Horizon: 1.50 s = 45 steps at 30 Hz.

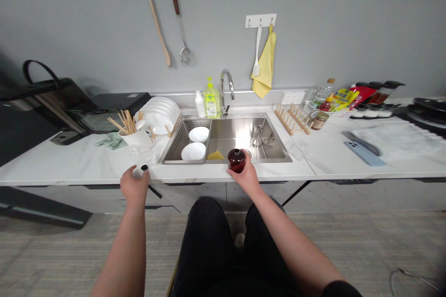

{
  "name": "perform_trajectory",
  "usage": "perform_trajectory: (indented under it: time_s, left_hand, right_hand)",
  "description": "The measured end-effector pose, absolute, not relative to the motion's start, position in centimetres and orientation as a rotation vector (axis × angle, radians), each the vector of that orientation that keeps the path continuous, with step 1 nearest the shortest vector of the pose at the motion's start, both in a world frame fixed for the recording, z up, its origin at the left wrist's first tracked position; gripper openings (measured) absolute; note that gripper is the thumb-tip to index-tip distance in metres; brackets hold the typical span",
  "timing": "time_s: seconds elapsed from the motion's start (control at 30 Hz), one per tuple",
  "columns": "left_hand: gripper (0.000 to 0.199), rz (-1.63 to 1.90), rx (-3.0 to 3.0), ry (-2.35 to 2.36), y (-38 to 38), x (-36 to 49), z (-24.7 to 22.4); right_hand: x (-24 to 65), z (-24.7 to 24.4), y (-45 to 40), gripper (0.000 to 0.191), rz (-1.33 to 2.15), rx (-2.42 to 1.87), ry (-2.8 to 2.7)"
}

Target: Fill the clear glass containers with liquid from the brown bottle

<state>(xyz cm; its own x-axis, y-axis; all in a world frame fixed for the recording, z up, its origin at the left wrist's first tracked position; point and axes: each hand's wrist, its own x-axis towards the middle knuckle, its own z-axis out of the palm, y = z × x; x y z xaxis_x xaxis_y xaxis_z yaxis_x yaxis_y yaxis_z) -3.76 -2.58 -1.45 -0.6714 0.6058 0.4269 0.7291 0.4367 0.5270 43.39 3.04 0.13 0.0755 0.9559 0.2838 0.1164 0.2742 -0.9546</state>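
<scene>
Upright dark red lidded bowl [237,160] is gripped closed in the right hand [245,171] at the front rim of the steel sink [268,161]; left hand [134,184] is cupped over a black-knobbed white lid [139,172] well left of the sink, whether gripped or just touched cannot be told.

No wording could be read. Printed labels were noted on a pump bottle of green liquid soap [212,102] behind the steel sink [278,144], on a white bottle [200,104] just left of it, and on a yellow packet [343,99] right of the sink, but all lettering was too small and blurred to make out.
</scene>
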Motion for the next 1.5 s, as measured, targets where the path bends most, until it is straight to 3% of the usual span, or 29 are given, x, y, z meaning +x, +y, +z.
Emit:
perform_trajectory:
  time_s: [0.13,0.27,0.47,0.67,0.97,1.03,1.13,1.2,1.3,1.4,1.5]
  left_hand:
    - [0.044,-1.262,-1.223,-2.242,-3.9,1.1,-1.3]
    - [0.047,-1.615,-1.89,-1.949,-2.9,10.7,0.0]
    - [0.106,-2.002,-2.778,-1.627,-0.1,23.3,0.6]
    - [0.078,-2.037,-2.889,-1.631,0.1,27.5,2.0]
    - [0.094,-2.12,-2.799,-1.615,2.3,27.9,3.1]
    - [0.096,-2.085,-2.695,-1.739,3.2,27.5,3.3]
    - [0.091,-1.976,-2.524,-1.935,4.7,26.4,3.4]
    - [0.089,-1.963,-2.471,-1.976,5.9,25.7,3.1]
    - [0.087,-2.011,-2.432,-2.006,7.7,24.8,2.4]
    - [0.086,-1.998,-2.419,-2.02,9.3,24.3,1.8]
    - [0.088,-1.946,-2.414,-2.022,10.9,24.1,1.3]
  right_hand:
    - [43.9,0.6,3.3,0.098,0.861,-1.146,-1.378]
    - [44.5,2.1,2.7,0.097,0.87,-1.099,-1.395]
    - [45.3,4.9,0.8,0.098,0.972,-0.937,-1.419]
    - [46.4,7.1,-0.1,0.093,0.864,-0.889,-1.501]
    - [47.9,6.8,1.5,0.1,0.866,-0.874,-1.668]
    - [50.2,6.5,2.4,0.087,0.787,-0.949,-1.676]
    - [56.3,5.7,4.2,0.046,0.46,-1.168,-1.541]
    - [61.1,4.7,5.4,0.04,0.163,-1.35,-1.357]
    - [67.2,2.7,7.4,0.071,-0.075,-1.529,-1.221]
    - [70.1,0.7,9.4,0.108,0.035,-1.63,-1.298]
    - [70.5,-0.8,11.0,0.121,0.194,-1.709,-1.301]
